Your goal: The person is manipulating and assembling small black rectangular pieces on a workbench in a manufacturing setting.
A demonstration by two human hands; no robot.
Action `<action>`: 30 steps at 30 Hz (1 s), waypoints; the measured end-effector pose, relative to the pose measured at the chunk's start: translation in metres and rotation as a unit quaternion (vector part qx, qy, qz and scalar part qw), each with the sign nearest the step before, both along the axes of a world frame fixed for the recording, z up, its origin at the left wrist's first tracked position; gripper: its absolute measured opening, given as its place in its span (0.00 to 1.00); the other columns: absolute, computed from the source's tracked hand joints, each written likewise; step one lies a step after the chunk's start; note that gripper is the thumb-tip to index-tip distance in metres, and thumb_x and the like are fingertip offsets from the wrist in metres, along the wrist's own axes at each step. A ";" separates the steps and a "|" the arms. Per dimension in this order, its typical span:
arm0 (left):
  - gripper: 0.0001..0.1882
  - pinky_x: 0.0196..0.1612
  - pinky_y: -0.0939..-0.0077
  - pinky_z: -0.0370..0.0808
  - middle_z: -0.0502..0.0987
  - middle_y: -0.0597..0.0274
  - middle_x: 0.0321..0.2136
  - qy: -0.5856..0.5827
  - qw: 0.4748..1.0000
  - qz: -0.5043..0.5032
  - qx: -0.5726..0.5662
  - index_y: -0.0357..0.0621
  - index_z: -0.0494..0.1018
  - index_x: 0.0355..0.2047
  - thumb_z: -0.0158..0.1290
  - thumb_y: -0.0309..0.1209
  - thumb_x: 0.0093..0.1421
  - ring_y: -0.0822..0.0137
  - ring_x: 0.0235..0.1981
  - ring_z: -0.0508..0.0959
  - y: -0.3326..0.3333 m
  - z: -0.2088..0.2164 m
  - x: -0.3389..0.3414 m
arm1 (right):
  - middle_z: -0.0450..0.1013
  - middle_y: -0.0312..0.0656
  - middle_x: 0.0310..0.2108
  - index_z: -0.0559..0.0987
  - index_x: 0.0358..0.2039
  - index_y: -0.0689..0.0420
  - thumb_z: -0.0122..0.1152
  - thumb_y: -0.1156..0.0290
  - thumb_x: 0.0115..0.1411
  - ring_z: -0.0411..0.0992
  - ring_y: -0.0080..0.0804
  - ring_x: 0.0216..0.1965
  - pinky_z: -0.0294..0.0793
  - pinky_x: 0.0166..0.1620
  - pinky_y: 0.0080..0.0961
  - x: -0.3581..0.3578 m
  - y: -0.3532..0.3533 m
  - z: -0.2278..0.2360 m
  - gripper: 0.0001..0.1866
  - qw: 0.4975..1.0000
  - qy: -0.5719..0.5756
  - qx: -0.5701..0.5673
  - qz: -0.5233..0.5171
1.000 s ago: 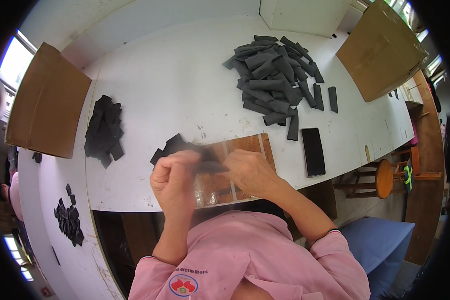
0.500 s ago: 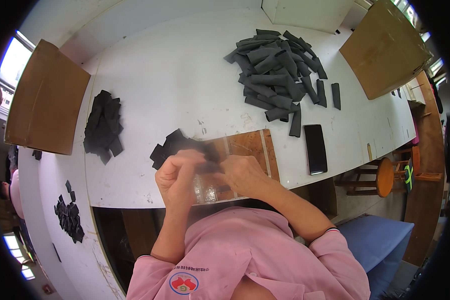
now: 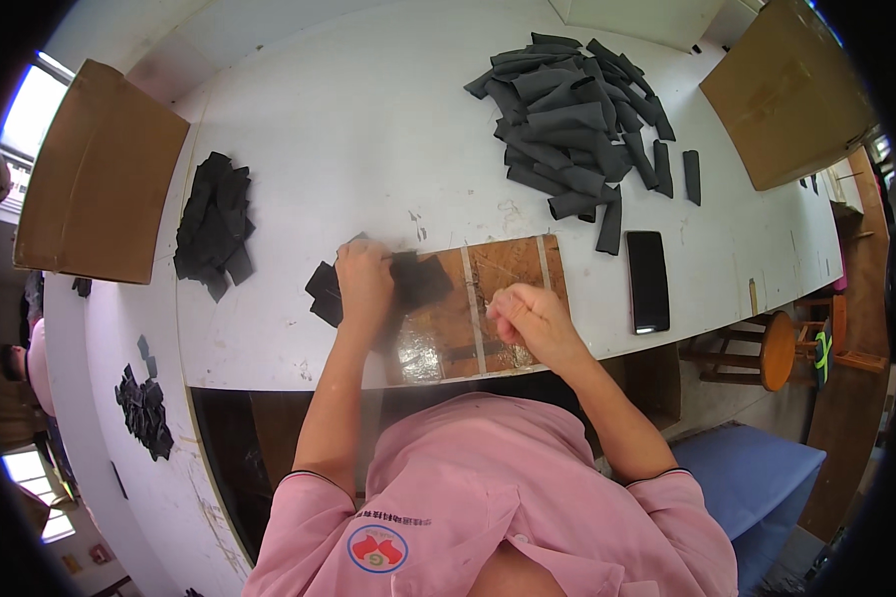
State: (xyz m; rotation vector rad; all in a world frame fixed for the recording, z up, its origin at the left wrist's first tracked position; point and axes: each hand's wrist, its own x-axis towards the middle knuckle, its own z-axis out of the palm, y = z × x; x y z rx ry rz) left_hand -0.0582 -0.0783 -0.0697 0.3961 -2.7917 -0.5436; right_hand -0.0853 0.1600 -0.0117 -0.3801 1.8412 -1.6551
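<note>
My left hand (image 3: 364, 277) is over a small heap of flat black pieces (image 3: 423, 280), which look like fabric or foam, at the left end of a brown wooden board (image 3: 516, 269). Its fingers are bent down and closed on a black piece; the fingertips are partly hidden. Over the right part of the board is my right hand (image 3: 531, 320), fingers curled together. Anything in that pinch is too small to make out. Pale strips cross the board, and clear tape or film (image 3: 418, 353) shines on its near left part.
Dark grey tubes (image 3: 567, 119) are piled at the far right, near a black phone (image 3: 648, 282). Other black pieces (image 3: 214, 229) are heaped at the left, with more (image 3: 143, 413) on the side table. Cardboard boxes (image 3: 100, 179) stand at both sides. A wooden stool (image 3: 777, 350) is at the right.
My hands were together over the board's left part with a dark piece between them. Now they are apart: the left is farther out on the black heap, the right has moved rightward.
</note>
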 end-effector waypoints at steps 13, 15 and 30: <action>0.05 0.27 0.87 0.68 0.73 0.69 0.23 0.024 0.787 -0.051 0.615 0.38 0.72 0.26 0.51 0.16 0.48 0.81 0.24 0.70 0.057 0.104 0.077 | 0.68 0.41 0.21 0.73 0.29 0.63 0.61 0.68 0.47 0.65 0.27 0.20 0.65 0.25 0.22 0.057 -0.031 0.043 0.13 0.977 0.192 -0.030 -0.082; 0.04 0.27 0.87 0.68 0.73 0.68 0.24 0.018 0.765 -0.046 0.642 0.37 0.72 0.26 0.51 0.17 0.48 0.80 0.25 0.70 0.066 0.102 0.081 | 0.67 0.40 0.20 0.74 0.27 0.64 0.61 0.71 0.46 0.64 0.27 0.19 0.64 0.24 0.21 0.062 -0.032 0.033 0.11 0.982 0.102 -0.103 -0.125; 0.09 0.27 0.86 0.68 0.72 0.63 0.23 0.059 0.756 0.052 0.650 0.36 0.67 0.29 0.51 0.30 0.53 0.77 0.22 0.71 0.102 0.110 0.096 | 0.63 0.40 0.17 0.70 0.17 0.61 0.57 0.83 0.33 0.65 0.35 0.20 0.64 0.21 0.27 0.050 -0.021 0.017 0.07 0.846 0.517 0.061 -0.111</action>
